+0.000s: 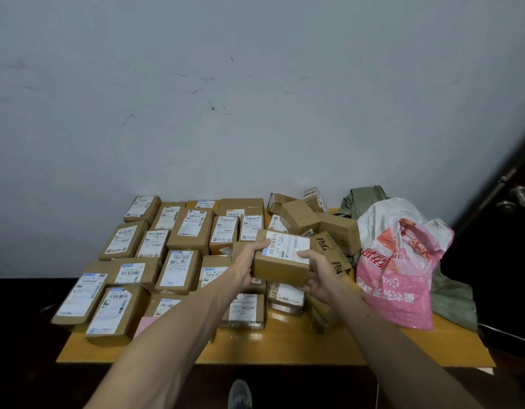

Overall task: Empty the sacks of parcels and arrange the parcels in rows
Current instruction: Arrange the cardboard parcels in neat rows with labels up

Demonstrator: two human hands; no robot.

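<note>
Both hands, left [246, 268] and right [317, 276], grip one labelled box [280, 261] by its ends above the bench [285, 343], label up, probably to slot it into the rows [155, 249]

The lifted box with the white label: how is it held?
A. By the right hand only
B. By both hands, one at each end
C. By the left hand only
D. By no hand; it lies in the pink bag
B: the left hand grips the left end of the box and the right hand grips its right end, with the label facing up.
</note>
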